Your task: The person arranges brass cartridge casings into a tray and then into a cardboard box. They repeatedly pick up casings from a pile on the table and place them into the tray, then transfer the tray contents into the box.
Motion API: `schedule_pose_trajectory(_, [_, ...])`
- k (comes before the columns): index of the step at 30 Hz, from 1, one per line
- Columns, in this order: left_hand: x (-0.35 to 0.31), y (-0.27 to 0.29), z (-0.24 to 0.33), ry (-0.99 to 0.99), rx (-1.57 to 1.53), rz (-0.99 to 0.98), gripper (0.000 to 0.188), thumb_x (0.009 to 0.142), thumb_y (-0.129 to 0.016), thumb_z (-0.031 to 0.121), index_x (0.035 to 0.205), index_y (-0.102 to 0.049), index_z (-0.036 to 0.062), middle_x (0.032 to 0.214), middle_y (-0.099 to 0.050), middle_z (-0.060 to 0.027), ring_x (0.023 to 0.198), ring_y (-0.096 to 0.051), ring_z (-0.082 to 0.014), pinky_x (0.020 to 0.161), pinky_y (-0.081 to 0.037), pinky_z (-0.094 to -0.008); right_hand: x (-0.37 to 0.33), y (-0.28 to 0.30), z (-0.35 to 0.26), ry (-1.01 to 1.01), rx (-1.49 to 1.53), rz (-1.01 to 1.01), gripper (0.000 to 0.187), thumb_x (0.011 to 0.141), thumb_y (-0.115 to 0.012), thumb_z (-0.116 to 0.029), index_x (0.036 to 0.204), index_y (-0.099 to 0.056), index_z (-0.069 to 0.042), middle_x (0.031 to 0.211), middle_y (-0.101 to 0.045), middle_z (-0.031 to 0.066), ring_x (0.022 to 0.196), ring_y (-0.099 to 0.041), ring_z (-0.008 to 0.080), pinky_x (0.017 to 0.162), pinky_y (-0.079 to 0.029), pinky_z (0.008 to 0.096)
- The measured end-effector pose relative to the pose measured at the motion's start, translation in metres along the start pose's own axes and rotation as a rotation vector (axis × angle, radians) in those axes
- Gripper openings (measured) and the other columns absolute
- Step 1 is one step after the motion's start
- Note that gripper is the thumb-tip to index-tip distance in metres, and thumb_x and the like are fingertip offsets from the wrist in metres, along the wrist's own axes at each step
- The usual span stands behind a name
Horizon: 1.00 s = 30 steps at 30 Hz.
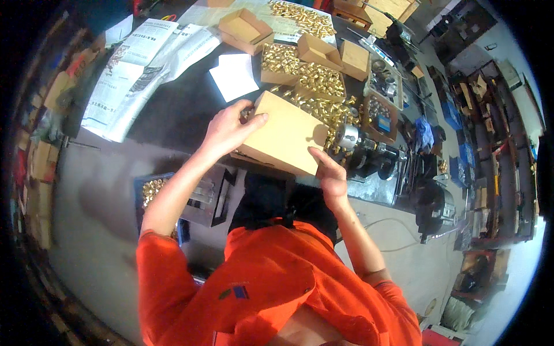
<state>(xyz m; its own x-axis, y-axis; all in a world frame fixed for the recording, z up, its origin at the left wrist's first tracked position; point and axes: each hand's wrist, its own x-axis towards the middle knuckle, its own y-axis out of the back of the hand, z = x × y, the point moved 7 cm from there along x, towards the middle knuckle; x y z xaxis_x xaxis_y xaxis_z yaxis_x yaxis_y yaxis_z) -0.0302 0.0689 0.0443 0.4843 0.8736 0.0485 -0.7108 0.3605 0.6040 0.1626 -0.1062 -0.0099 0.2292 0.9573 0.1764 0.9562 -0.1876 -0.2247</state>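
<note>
A plain tan cardboard box (283,134) is held between my two hands over the near edge of the workbench, a flat face turned up toward me. My left hand (231,130) grips its left end, with the thumb on the top face and the other fingers over the far side. At the right end, my right hand (331,180) clasps the near corner, its fingers partly hidden. Whatever is inside the box does not show. Just beyond it, small brass fittings (332,109) lie in a loose heap, next to a metal chuck (347,137).
Open cardboard boxes (247,30) stand farther back, one box of brass parts (281,57) among them. Newspaper (130,75) and white paper (234,76) cover parts of the bench. A blue crate (138,193) with brass pieces sits low left. Shelving (502,155) lines the right.
</note>
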Motion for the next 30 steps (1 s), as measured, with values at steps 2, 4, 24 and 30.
schedule_pose_trajectory(2, [0.003,-0.003,0.012,-0.044,0.127,-0.076,0.064,0.084,-0.057,0.057,0.115,-0.059,0.0004,0.091,-0.068,-0.0192,0.087,-0.067,-0.0317,0.077,-0.051,-0.0399,0.001,0.006,0.005,-0.023,-0.013,0.04,0.078,0.054,-0.032,0.015,0.125,-0.059,-0.001,0.129,-0.056,0.0071,0.103,-0.052,0.0147,0.079,-0.038,0.0212])
schedule_pose_trajectory(4, [0.005,-0.005,0.02,-0.078,0.23,-0.1,0.068,0.085,-0.057,0.058,0.118,-0.057,-0.0013,0.092,-0.067,-0.0224,0.088,-0.067,-0.0332,0.077,-0.051,-0.0407,0.001,0.014,0.014,-0.026,-0.05,0.07,0.076,0.054,-0.034,0.012,0.126,-0.058,0.0,0.127,-0.057,0.0057,0.091,-0.05,0.0128,0.073,-0.036,0.021])
schedule_pose_trajectory(24, [0.016,0.006,-0.037,-0.025,0.276,-0.12,0.072,0.084,-0.056,0.06,0.122,-0.055,-0.0008,0.097,-0.066,-0.0245,0.093,-0.065,-0.0356,0.081,-0.05,-0.0411,0.022,-0.011,0.042,-0.047,0.09,-0.119,0.078,0.052,-0.039,0.02,0.127,-0.055,0.005,0.136,-0.045,0.0115,0.136,-0.036,0.0264,0.114,-0.022,0.0348])
schedule_pose_trajectory(30, [0.013,0.002,-0.059,0.048,0.187,-0.176,0.074,0.085,-0.057,0.057,0.126,-0.051,-0.0035,0.109,-0.063,-0.0258,0.1,-0.064,-0.0334,0.085,-0.049,-0.0393,0.026,-0.017,0.044,-0.011,0.038,-0.141,0.08,0.053,-0.038,0.022,0.128,-0.056,0.001,0.142,-0.038,0.0117,0.137,-0.035,0.0261,0.113,-0.025,0.0365])
